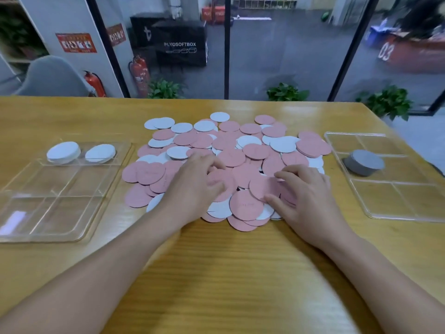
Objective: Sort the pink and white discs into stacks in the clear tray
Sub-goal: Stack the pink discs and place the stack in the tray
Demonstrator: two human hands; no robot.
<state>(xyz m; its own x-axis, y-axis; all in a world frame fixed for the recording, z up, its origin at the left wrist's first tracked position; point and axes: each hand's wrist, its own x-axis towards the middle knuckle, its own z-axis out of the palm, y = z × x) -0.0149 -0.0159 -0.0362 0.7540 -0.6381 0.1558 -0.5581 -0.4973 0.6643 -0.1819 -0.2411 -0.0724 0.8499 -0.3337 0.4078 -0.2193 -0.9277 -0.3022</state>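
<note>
A wide heap of pink and white discs (pixel 243 150) covers the middle of the wooden table. My left hand (pixel 195 182) lies on the pink discs at the heap's near left, fingers bent over them. My right hand (pixel 305 191) rests on the heap's near right, its fingertips touching a pink disc (pixel 263 185). Whether either hand pinches a disc cannot be seen. A clear tray (pixel 60 201) at the left holds two stacks of white discs (pixel 63 152) (pixel 100 153) in its far compartments. Another clear tray (pixel 395 184) at the right holds a grey stack (pixel 364 162).
Bare table (pixel 228 261) lies between me and the heap. The table's far edge runs along a glass wall with potted plants (pixel 286 92) behind it. A grey chair (pixel 51 77) stands at the far left.
</note>
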